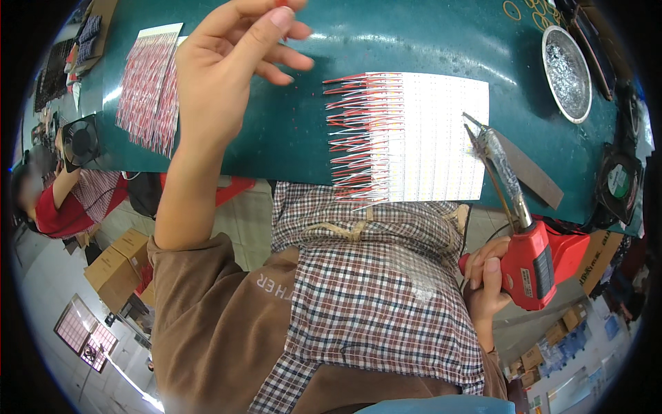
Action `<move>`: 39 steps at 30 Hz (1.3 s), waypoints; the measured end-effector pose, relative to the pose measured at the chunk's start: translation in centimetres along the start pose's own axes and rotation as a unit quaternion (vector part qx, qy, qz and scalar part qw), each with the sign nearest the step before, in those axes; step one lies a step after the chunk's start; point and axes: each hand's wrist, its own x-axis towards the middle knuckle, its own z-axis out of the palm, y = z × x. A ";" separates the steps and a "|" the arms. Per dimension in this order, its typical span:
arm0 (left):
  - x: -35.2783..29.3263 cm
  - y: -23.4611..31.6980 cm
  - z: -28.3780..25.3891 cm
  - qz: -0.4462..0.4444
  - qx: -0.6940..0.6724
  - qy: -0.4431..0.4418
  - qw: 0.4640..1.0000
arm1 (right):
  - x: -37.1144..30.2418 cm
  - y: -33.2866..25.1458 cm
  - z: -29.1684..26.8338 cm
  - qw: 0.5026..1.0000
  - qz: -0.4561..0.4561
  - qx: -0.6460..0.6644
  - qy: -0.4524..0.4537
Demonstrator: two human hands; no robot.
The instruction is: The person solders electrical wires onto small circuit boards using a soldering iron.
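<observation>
My right hand [488, 276] grips a red soldering gun [529, 265]. Its long metal nozzle slants up to the left, and the two thin tips lie over the right part of a white circuit-board panel [441, 138]. Red and white wires [358, 138] stick out in rows along the panel's left side. Raised over the table, my left hand [241, 48] has its thumb and index finger brought together at the top edge of the picture. A speck of red shows at the thumb tip; what it belongs to is cut off.
Bundles of red-and-white wires [145, 90] lie at the left of the green table [276, 152]. At the far right stand a metal bowl [567, 74] and a small black fan [616, 181]; yellow rings [541, 12] lie behind. A flat grey bar [527, 172] rests beside the panel. Another person [62, 200] sits at left.
</observation>
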 end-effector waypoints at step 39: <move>-5.0 -1.0 4.7 0.340 0.431 -0.193 0.813 | -0.4 -0.5 -0.7 0.998 -0.010 -0.025 -0.053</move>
